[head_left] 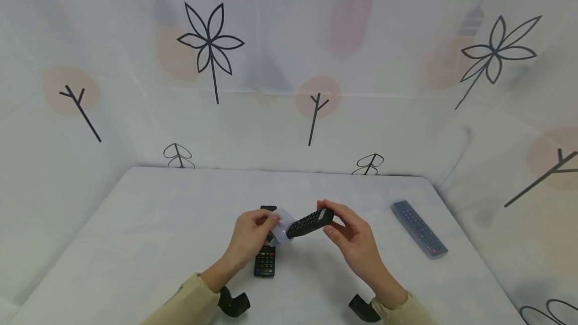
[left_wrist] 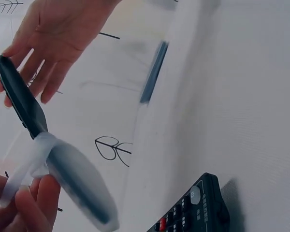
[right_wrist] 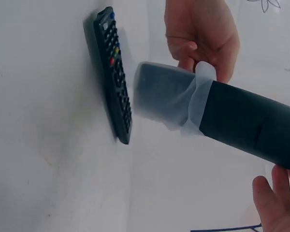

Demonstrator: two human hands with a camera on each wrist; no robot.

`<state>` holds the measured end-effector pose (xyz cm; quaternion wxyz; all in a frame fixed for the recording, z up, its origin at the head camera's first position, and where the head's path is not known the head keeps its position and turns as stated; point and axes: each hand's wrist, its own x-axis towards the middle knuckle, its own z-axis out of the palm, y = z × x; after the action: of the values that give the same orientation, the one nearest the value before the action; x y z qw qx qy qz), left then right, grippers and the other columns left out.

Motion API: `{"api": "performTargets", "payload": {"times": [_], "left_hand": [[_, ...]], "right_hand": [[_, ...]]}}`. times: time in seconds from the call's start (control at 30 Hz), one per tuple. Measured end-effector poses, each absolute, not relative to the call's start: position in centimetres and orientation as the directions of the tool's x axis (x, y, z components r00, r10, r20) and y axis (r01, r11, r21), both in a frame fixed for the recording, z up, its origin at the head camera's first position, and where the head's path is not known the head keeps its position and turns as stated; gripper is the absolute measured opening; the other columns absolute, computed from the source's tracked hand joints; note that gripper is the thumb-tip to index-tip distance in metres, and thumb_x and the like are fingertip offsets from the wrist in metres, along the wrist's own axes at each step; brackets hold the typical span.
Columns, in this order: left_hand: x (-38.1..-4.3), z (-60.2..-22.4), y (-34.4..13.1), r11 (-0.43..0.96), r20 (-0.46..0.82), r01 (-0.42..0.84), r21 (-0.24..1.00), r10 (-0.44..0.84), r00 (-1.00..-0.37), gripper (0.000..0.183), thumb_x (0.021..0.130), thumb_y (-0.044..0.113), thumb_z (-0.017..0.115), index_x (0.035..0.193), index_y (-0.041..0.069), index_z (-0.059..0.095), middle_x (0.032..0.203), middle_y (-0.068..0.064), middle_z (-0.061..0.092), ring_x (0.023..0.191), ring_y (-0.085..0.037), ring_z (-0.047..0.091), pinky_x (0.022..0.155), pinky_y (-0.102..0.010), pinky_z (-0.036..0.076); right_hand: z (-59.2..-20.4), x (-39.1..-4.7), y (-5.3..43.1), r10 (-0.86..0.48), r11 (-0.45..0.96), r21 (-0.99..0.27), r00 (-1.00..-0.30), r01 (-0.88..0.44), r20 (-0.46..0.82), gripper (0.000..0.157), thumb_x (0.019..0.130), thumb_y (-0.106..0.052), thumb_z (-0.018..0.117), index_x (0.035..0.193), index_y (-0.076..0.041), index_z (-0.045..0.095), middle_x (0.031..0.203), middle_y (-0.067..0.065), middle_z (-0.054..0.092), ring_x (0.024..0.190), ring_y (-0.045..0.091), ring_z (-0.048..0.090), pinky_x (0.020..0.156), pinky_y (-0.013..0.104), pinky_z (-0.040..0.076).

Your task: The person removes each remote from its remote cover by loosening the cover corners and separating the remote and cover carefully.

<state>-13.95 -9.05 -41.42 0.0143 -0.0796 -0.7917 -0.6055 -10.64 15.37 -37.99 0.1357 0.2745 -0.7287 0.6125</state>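
A black remote control (head_left: 310, 222) is held up over the table, one end inside a translucent plastic sleeve (head_left: 282, 225). My left hand (head_left: 247, 233) pinches the sleeve by its open edge. At the remote's other end, my right hand (head_left: 356, 242) grips it between thumb and fingers. From the right wrist view, the sleeve (right_wrist: 164, 94) covers part of the remote and its bare dark back (right_wrist: 251, 123) sticks out. A second black remote (head_left: 265, 263) lies on the table below, partly hidden by my left hand and the sleeve.
Another remote (head_left: 419, 228), in a clear bluish cover, lies at the table's right side. The white table (head_left: 158, 224) meets a patterned cloth wall (head_left: 271, 124) at its back. Dark wrist-worn pieces (head_left: 235, 305) show by both sleeves.
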Motion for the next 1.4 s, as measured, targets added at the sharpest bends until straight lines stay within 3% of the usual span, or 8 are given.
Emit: {"api": "performTargets", "payload": {"times": [0.3, 0.5, 0.67, 1.0, 1.23, 1.4], "left_hand": [[-13.8, -41.1, -9.3, 0.211, 0.119, 0.121, 0.970, 0.024, -0.993, 0.015, 0.099, 0.018, 0.064, 0.099, 0.007, 0.074, 0.092, -0.005, 0.072, 0.073, -0.029, 0.063, 0.054, -0.029, 0.053], [-13.9, -40.9, -9.4, 0.217, 0.124, 0.120, 0.969, -0.007, -0.992, 0.018, 0.099, 0.023, 0.063, 0.099, 0.008, 0.074, 0.094, -0.002, 0.073, 0.082, -0.022, 0.063, 0.056, -0.027, 0.054], [-13.8, -40.8, -9.3, 0.209, 0.126, 0.121, 0.970, -0.010, -0.992, 0.020, 0.099, 0.025, 0.064, 0.098, 0.008, 0.073, 0.093, -0.001, 0.074, 0.082, -0.020, 0.063, 0.057, -0.027, 0.054], [-13.6, -41.0, -9.3, 0.230, 0.209, 0.206, 0.951, 0.012, -0.978, 0.016, 0.098, 0.025, 0.066, 0.099, 0.011, 0.074, 0.094, 0.000, 0.072, 0.086, -0.017, 0.064, 0.057, -0.028, 0.055], [-13.7, -41.0, -9.1, 0.297, 0.269, 0.267, 0.917, 0.035, -0.962, 0.007, 0.095, 0.019, 0.071, 0.099, 0.013, 0.070, 0.087, 0.002, 0.066, 0.078, -0.016, 0.062, 0.055, -0.027, 0.053], [-13.8, -41.1, -8.8, 0.361, 0.276, 0.271, 0.893, 0.038, -0.960, 0.019, 0.090, 0.026, 0.076, 0.100, 0.015, 0.065, 0.081, 0.005, 0.063, 0.073, -0.014, 0.059, 0.059, -0.025, 0.049]], "right_hand": [[-38.6, -10.8, 15.5, -0.175, 0.159, -0.857, -0.868, -0.491, 0.465, 0.050, 0.094, 0.002, 0.066, 0.141, -0.008, 0.054, 0.138, 0.013, 0.057, 0.126, 0.020, 0.055, 0.092, 0.029, 0.050], [-38.9, -11.1, 15.5, -0.119, 0.217, -0.889, -0.914, -0.404, 0.387, 0.047, 0.095, -0.003, 0.067, 0.140, -0.009, 0.055, 0.139, 0.010, 0.056, 0.123, 0.029, 0.057, 0.088, 0.029, 0.052], [-38.6, -11.3, 15.5, -0.072, 0.228, -0.939, -0.966, -0.257, 0.248, 0.047, 0.095, 0.004, 0.062, 0.140, -0.006, 0.054, 0.140, 0.014, 0.055, 0.123, 0.036, 0.057, 0.085, 0.029, 0.054], [-38.7, -12.1, 15.9, -0.022, 0.182, -0.983, -1.000, -0.006, 0.002, 0.038, 0.095, 0.004, 0.061, 0.132, -0.002, 0.058, 0.133, 0.017, 0.058, 0.107, 0.026, 0.067, 0.083, 0.030, 0.056], [-38.5, -11.7, 15.8, -0.007, 0.148, -0.989, -1.000, -0.006, 0.005, 0.033, 0.089, 0.005, 0.069, 0.121, -0.002, 0.064, 0.125, 0.016, 0.061, 0.104, 0.025, 0.067, 0.081, 0.032, 0.057], [-38.3, -11.2, 15.6, 0.003, 0.193, -0.980, -0.999, -0.046, 0.047, 0.032, 0.085, 0.002, 0.075, 0.116, -0.007, 0.069, 0.122, 0.012, 0.065, 0.105, 0.027, 0.067, 0.081, 0.032, 0.057]]}}
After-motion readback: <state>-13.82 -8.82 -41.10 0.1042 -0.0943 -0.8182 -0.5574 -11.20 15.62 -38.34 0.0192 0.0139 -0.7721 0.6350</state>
